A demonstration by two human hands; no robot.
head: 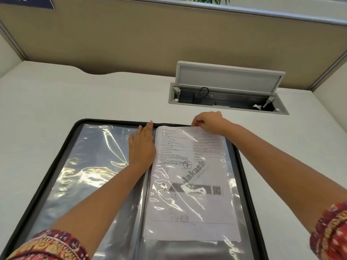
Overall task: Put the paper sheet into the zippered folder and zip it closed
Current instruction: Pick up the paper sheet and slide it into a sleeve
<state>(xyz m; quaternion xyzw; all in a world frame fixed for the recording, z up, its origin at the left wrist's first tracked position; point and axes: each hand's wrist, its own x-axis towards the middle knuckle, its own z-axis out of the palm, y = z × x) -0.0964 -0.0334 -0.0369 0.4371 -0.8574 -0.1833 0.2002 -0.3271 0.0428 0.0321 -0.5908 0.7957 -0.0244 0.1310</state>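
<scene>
The paper sheet (pixel 189 177) lies on the right half of the zippered folder (pixel 62 147), and it sits under a clear plastic sleeve (pixel 195 201) that shines over most of the print; its far right corner, under the right hand, looks to come out past the sleeve's opening. The sheet carries printed text, a grey watermark word, a dark banner and a small square code. The folder is open flat on the white desk (pixel 56 94), with its black zipper edge running all around, and the left half shows another clear sleeve (pixel 84 166) that has no paper visible in it. The left hand (pixel 142 147) rests flat on the left side just beside the middle fold, with its fingers straight and close together, and the fingertips reach the far edge of the folder. The right hand (pixel 208 121) is at the far edge of the right half; its fingers are curled and pinch the top right corner of the sheet, and I cannot tell if the sleeve edge is between them too. Both forearms are bare, and patterned red sleeves (pixel 56 246) show at the bottom corners. Behind the folder, a cable box (pixel 227 99) is set into the desk with its lid (pixel 229 76) lifted, and a black cable lies inside. A beige partition wall (pixel 150 44) stands at the far side of the desk.
</scene>
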